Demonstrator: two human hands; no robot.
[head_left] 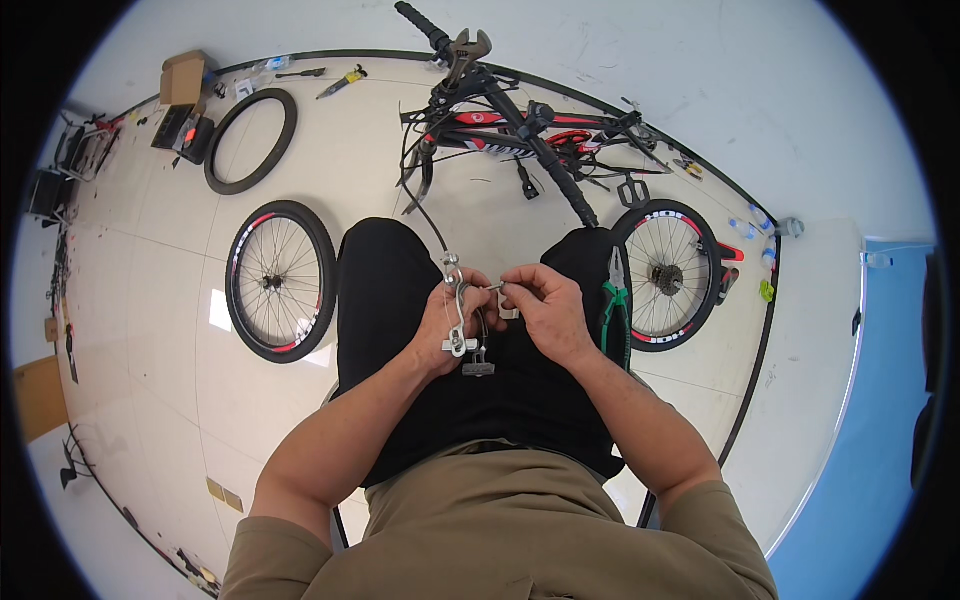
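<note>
My left hand (440, 318) is closed around a silver bicycle brake caliper (459, 342), held over my lap. A dark brake pad (479, 369) hangs at its lower end. From its top a black cable (430, 222) runs up toward the handlebar. My right hand (552, 308) pinches a small silver metal piece (494, 287) between thumb and fingertips, beside the left fingertips. Whether that piece is joined to the caliper is too small to tell. Green-handled pliers (616, 310) lie on my right thigh, near my right wrist.
Ahead lies a black and red bicycle frame (490, 120) with its handlebar (525, 130) and an adjustable wrench (467, 52) on it. Wheels rest left (280, 282) and right (668, 275). Farther left are a loose tyre (251, 141) and an open cardboard box (184, 78).
</note>
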